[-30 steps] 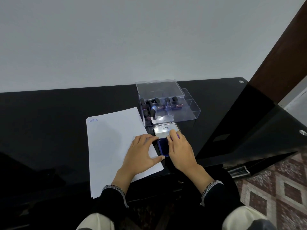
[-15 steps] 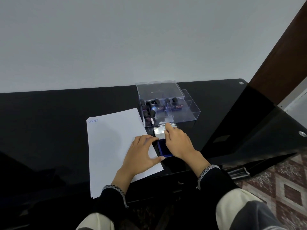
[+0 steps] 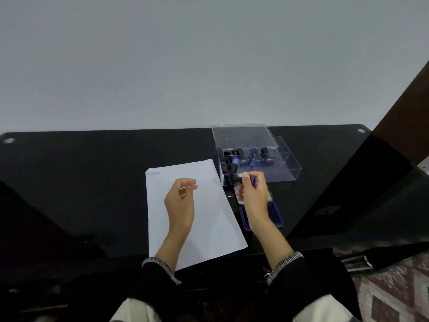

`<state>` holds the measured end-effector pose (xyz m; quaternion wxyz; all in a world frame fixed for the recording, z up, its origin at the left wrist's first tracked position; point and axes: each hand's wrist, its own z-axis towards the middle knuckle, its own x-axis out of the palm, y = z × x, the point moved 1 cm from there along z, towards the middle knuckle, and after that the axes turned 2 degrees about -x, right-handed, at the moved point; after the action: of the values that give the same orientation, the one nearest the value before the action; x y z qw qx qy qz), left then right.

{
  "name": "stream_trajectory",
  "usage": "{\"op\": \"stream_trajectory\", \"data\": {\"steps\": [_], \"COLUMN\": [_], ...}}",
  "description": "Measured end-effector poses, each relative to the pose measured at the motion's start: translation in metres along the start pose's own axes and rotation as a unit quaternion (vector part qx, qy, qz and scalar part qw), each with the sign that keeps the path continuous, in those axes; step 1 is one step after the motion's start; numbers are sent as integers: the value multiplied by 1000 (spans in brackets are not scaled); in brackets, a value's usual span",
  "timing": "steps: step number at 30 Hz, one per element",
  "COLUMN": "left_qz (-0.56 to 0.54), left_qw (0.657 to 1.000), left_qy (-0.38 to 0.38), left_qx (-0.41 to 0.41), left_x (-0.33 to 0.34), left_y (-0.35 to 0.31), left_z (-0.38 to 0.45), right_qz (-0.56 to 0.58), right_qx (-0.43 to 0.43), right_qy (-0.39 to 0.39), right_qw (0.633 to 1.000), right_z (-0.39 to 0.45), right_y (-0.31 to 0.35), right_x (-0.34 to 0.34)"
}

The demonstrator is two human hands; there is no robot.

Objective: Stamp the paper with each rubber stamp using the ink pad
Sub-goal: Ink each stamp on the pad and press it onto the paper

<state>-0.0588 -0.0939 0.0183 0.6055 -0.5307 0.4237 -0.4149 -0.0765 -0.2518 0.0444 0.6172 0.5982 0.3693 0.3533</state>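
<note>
A white paper [image 3: 209, 224] lies on the black table, with one faint blue stamp mark [image 3: 154, 173] in its top left corner. My left hand [image 3: 181, 203] hovers over the paper, empty, its fingers loosely curled. My right hand [image 3: 254, 196] is raised over the blue ink pad [image 3: 277, 213] and pinches a small purple rubber stamp [image 3: 254, 180], blurred, near the front wall of the clear stamp box [image 3: 286, 169]. Several dark-handled stamps [image 3: 240, 156] stand in the box. My hand mostly hides the pad's silver lid [image 3: 269, 195].
The box's clear lid [image 3: 243, 135] leans at its back. The black glass table [image 3: 92, 182] ends at a grey wall behind. A second dark glass surface [image 3: 371, 205] slants at the right, with a brown post and patterned floor beyond.
My left hand has lifted off the paper's right edge and moved left over the sheet. My right hand has risen from the ink pad toward the stamp box.
</note>
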Motion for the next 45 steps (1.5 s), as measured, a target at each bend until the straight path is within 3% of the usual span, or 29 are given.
{"op": "stream_trajectory", "data": {"steps": [2,5,8,13,18,22,30,33,39,45], "left_qz": [37,104,143,146,190,239,422,430,428,389], "left_qw": [999,991,982,982,977,968,906,902,900,916], "left_qy": [-24,-44,-67,-35,-36,-22,21,22,15,23], "left_qx": [-13,-73,-108,-115,-92,-72,7,26,78,97], "left_x": [-23,-63,-90,-99,-94,-96,-106,-109,-112,-118], "left_y": [1,13,21,21,30,33,39,42,51,60], "left_z": [14,33,42,52,55,61,93,99,102,102], "right_qz": [88,116,55,-23,-27,-72,-224,-264,-287,-331], "right_qx": [74,99,63,55,64,25,-139,-145,-104,-183], "right_qy": [39,83,107,123,83,94,258,268,233,274], "right_qw": [993,985,991,991,994,993,930,915,923,884], "right_z": [-1,-5,-7,-6,-5,6,34,40,41,45], "right_y": [0,-2,-5,-11,-21,-22,-3,-1,-16,-11], "right_x": [27,65,90,111,111,120,175,192,199,200]}}
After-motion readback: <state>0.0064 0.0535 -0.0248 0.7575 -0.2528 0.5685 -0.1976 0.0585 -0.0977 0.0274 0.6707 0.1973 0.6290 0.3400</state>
